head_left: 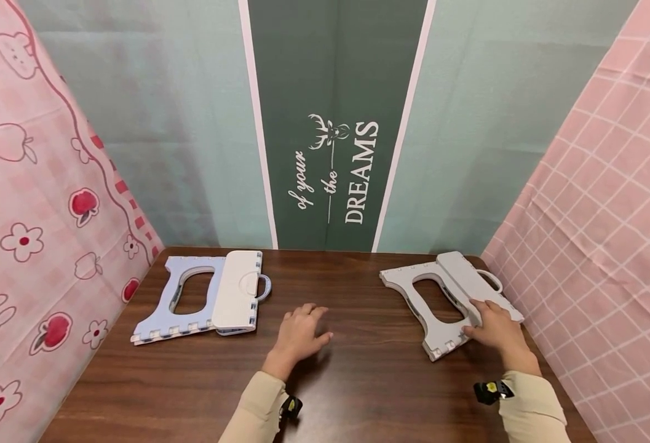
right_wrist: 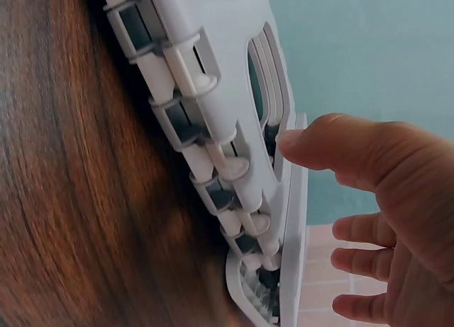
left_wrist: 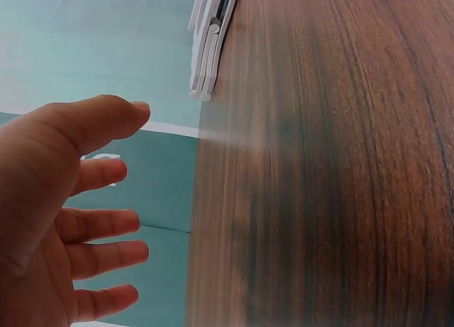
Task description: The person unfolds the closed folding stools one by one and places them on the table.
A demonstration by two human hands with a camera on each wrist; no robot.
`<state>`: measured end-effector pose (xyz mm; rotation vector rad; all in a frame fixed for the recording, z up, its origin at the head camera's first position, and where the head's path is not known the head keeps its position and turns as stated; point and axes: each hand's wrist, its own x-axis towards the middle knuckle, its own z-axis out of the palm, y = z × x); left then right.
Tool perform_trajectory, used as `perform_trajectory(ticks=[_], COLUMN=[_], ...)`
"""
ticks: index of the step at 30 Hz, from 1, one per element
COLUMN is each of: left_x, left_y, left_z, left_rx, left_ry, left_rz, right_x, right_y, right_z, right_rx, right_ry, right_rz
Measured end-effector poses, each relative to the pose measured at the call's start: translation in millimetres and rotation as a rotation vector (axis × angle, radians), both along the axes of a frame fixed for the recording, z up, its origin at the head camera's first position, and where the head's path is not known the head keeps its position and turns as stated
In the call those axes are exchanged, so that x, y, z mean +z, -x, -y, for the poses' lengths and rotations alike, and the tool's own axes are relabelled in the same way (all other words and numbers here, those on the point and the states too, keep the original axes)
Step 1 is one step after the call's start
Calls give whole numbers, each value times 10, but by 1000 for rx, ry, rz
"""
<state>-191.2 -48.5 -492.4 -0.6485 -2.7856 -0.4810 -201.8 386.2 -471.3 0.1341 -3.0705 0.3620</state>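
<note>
A folded grey step stool [head_left: 471, 283] lies flat at the right of the table, its carry handle [head_left: 491, 280] toward the right wall. My right hand [head_left: 499, 329] is over the near edge of its top panel, fingers spread. In the right wrist view the thumb of that hand [right_wrist: 418, 185] is at the stool's leg panel [right_wrist: 223, 43], by the oval opening, and the other fingers stand apart. My left hand [head_left: 298, 335] hovers over the middle of the table, fingers loosely extended, holding nothing. Left of it lies a folded blue-and-white step stool [head_left: 236, 292].
The brown wooden table [head_left: 336, 381] reaches back to a green curtain [head_left: 336, 74] with printed lettering. Pink patterned cloth [head_left: 37, 246] hangs at the left and pink checked cloth [head_left: 607, 215] at the right, close to the grey stool.
</note>
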Motion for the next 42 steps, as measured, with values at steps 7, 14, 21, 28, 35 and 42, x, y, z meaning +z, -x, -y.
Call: perform_trajectory(ticks=[7,14,21,28,35,42], left_x=[9,-15,-14,25,-6,-9], left_y=[18,26,63,74,41,46], left_z=[-53,-124,-238,-322,-409,-487], left_rx=[-7,-20,-28,-26,-43,-43], left_ry=[0,1,40,68,95,101], left_rz=[17,29,50,59,72,72], right_x=[-48,-40,-65,-106,-156,-176], right_y=[-8,31,58,76,95,126], right_z=[-135,-220,-295,-392,-477,-529], right_rx=[-13,-10,-41,-29,14,6], right_ry=[21,13,38,40,46,68], right_rz=[2,8,24,26,19,7])
